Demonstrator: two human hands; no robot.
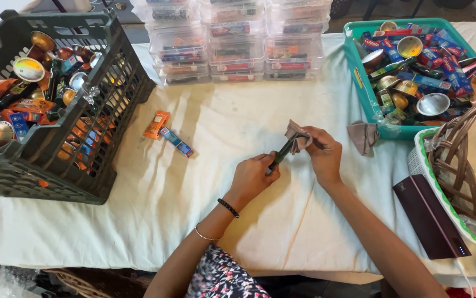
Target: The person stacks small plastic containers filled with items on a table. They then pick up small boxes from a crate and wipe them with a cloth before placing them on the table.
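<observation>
At the middle of the cloth-covered table [205,182], the left hand [253,176] is closed around the lower end of a slim dark green tube [282,153], fingers curled and pinching it near its base. The tube's long axis runs from about 7 o'clock at the left hand up to about 1 o'clock, where its upper end disappears into a small grey-brown rag [297,138]. The right hand [322,152] presses that rag around the tube's top, fingers folded together over the fabric. Both hands touch the tube; the left holds the bare end, the right reaches it only through the cloth, lying at roughly 2 o'clock from the left grip.

A second grey rag [363,136] lies at 3 o'clock from the hands, just beside a teal bin [359,77] heaped with small metal bowls, packets and tubes. At 9 o'clock, well apart, an orange packet [157,124] and a blue packet [176,142] lie on the cloth near a dark slatted crate [100,149] filled with similar items. Stacked clear plastic boxes [238,44] stand at 12 o'clock. A wicker basket [461,160] and a dark maroon power bank [431,218] sit at 4 o'clock.
</observation>
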